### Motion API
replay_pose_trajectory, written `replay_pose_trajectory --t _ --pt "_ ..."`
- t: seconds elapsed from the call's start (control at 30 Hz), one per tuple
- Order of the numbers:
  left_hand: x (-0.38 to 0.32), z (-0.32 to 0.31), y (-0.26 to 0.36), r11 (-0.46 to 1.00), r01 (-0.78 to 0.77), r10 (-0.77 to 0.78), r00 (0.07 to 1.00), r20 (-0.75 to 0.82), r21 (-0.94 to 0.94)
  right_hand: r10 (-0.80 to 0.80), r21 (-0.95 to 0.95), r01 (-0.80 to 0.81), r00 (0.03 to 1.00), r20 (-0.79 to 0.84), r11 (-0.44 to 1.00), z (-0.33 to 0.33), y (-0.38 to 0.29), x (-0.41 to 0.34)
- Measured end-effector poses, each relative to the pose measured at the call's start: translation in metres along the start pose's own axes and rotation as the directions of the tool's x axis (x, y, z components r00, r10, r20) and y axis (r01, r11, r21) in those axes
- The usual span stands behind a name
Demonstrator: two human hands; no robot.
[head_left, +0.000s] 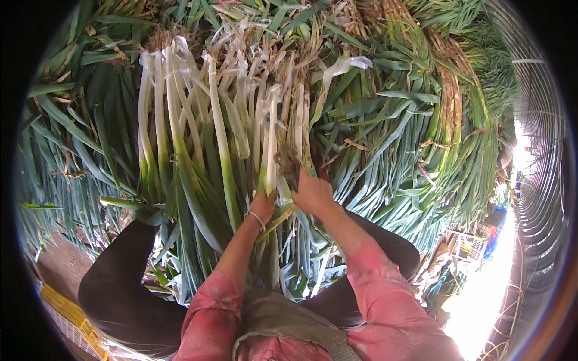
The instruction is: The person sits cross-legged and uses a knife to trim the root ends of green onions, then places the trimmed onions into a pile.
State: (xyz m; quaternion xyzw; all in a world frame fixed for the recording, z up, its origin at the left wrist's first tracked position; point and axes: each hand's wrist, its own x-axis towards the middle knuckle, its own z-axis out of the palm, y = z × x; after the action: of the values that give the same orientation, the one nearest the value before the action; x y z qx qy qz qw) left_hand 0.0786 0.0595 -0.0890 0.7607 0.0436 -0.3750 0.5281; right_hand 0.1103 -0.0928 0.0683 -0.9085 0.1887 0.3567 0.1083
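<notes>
My left hand [263, 206], with a bracelet [256, 221] at the wrist, is closed around a long green onion [272, 140] where its white shank turns green. The white end points away from me and the green leaves run back towards my lap. Just right of it, my right hand [314, 195] is curled, pinching a yellowish outer leaf [283, 218] that hangs beside the onion. A dark brown blur of what looks like roots or dirty husk [288, 162] shows beyond my right fingers. Several pale green onions [219, 113] lie side by side to the left.
Large heaps of green onion leaves [384, 135] surround me. Tied bundles [449, 104] lie at the right. My bent knees [119, 266] flank the onions. A yellow crate [67, 307] stands at lower left, a pale crate [472, 246] at right, near the ribbed wall [542, 158].
</notes>
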Motion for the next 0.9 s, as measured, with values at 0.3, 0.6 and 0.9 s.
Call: replay_pose_trajectory --t 0.3,0.6,0.9 --pt "-0.023 -0.03 -0.003 0.997 0.076 -0.077 0.995 0.06 0.017 -0.056 0.041 0.062 0.988 -0.141 0.997 -0.04 0.001 0.067" --pt "0.002 -0.116 0.076 0.74 -0.051 0.495 0.716 -0.492 0.671 0.093 0.018 -0.093 0.995 0.045 0.995 -0.052 0.104 -0.04" --pt "0.047 0.056 0.051 0.249 -0.543 0.622 0.725 0.297 0.802 0.056 0.06 -0.066 0.986 0.158 0.996 -0.035 0.114 -0.051"
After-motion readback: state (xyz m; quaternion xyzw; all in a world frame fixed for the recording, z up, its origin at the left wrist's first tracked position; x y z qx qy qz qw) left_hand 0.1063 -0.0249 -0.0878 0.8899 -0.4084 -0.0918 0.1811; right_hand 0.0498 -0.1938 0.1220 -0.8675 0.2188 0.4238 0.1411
